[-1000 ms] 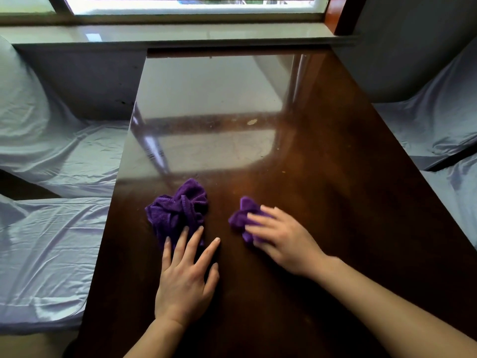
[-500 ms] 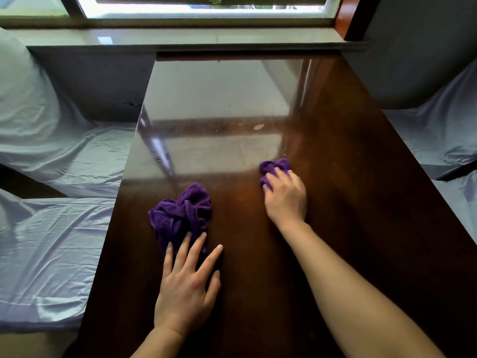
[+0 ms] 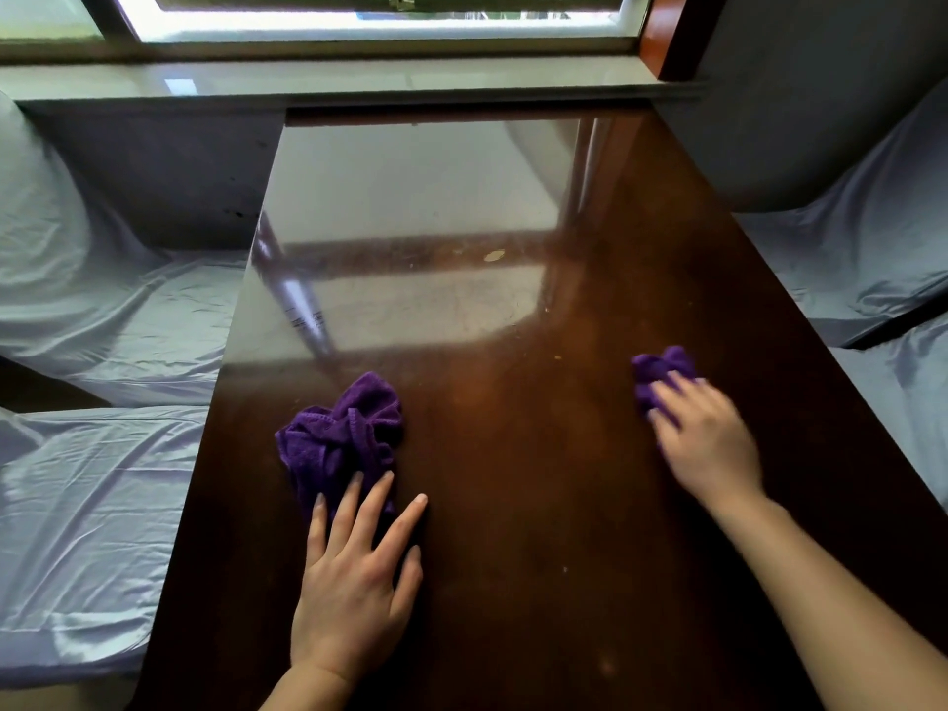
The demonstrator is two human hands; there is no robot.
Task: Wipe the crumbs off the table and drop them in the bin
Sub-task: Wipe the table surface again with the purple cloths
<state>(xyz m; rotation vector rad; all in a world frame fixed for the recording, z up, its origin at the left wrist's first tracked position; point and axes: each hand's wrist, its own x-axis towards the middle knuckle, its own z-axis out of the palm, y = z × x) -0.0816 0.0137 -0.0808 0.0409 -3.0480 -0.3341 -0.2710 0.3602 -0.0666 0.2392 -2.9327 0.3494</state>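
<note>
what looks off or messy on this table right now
A pale crumb and small specks lie unwiped on the dark table. The purple cloth by the left hand lies bunched up.

- A single head-worn view looked forward and steeply down along a dark, glossy surface (image 3: 538, 479) that ran away from the wearer.
- It faced the far window (image 3: 379, 12) and its sill (image 3: 359, 87), which crossed the top of the frame.
- The view sat close: both forearms entered from the near edge, the left hand (image 3: 354, 582) near and low, the right hand (image 3: 708, 443) farther out on the right.
- Wide-angle bending curved the surface's edges, and pale covered seats (image 3: 77, 479) filled the left and right margins.
- No second view existed, so nothing was shared between views.
</note>
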